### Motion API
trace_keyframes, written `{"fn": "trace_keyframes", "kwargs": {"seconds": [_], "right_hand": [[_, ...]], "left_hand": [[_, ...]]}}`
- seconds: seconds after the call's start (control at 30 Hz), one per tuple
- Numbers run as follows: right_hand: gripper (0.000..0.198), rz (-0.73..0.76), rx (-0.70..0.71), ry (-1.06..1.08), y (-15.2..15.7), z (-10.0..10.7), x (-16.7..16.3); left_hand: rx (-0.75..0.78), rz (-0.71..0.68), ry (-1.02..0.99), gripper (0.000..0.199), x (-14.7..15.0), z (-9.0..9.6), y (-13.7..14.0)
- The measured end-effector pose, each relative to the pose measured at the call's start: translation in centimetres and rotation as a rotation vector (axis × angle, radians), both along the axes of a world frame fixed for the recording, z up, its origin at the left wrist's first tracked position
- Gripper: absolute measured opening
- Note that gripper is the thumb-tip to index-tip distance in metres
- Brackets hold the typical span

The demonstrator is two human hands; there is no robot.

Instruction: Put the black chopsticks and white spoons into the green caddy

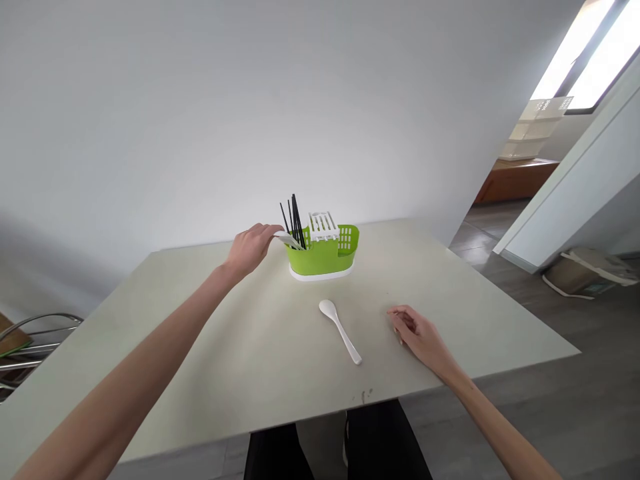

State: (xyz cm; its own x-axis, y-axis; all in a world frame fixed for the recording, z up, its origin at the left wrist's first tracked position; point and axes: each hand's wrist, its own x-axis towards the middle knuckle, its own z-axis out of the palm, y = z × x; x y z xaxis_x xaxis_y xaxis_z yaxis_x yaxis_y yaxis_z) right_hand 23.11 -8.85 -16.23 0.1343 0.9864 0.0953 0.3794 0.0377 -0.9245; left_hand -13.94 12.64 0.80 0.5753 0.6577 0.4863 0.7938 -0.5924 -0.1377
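A green cutlery caddy (pixel 323 260) with a white base stands near the wall. Several black chopsticks (pixel 299 223) lean upright in its left compartment. My left hand (pixel 253 248) is closed on the end of a flat white utensil (pixel 291 240), whose other end dips over the caddy's left rim. What kind of utensil it is, I cannot tell. In front of the caddy a white spoon (pixel 340 329) lies on the table, bowl end farther from me. My right hand (pixel 416 331) rests on the tabletop to the right of the spoon, fingers loosely curled and apart, holding nothing.
The pale table (pixel 225 387) meets a white wall (pixel 280 107) at its back. A metal rack (pixel 35 350) stands beyond the left edge. On the floor at right sits a bin-like container (pixel 585 273); farther back are a wooden surface and stacked translucent racks (pixel 535 130).
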Motion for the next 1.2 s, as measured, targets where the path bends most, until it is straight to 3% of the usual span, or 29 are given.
{"fn": "trace_keyframes", "kwargs": {"seconds": [0.2,0.43,0.57,0.7,0.83,0.93,1.07,1.2], "right_hand": [[0.047,-0.012,-0.002,0.013,0.0,-0.1,0.0],[0.047,-0.018,-0.004,0.014,0.0,-0.1,-0.1],[0.048,-0.028,-0.017,-0.033,-0.1,0.0,-0.2],[0.046,-0.033,-0.012,-0.196,-0.4,0.6,-1.3],[0.039,0.045,-0.055,-0.391,-0.7,1.4,-3.7],[0.035,0.106,-0.078,-0.488,-0.5,2.0,-6.2],[0.025,0.147,-0.100,-0.638,0.6,2.6,-10.3],[0.018,0.221,-0.095,-0.833,1.6,2.9,-13.9]], "left_hand": [[0.050,-0.109,0.066,0.039,0.1,-1.5,1.7],[0.063,-0.090,0.025,0.039,-0.6,-2.8,2.1],[0.055,-0.031,-0.127,0.044,-1.5,-3.9,1.0],[-0.070,0.056,-0.362,0.048,-3.5,-6.9,-1.6],[-0.330,0.158,-0.508,0.040,-6.3,-11.3,-4.5],[-0.432,0.245,-0.620,0.034,-8.0,-13.6,-6.2],[-0.495,0.296,-0.721,0.032,-8.5,-14.3,-7.4],[-0.544,0.247,-0.670,0.028,-7.6,-13.7,-8.7]]}}
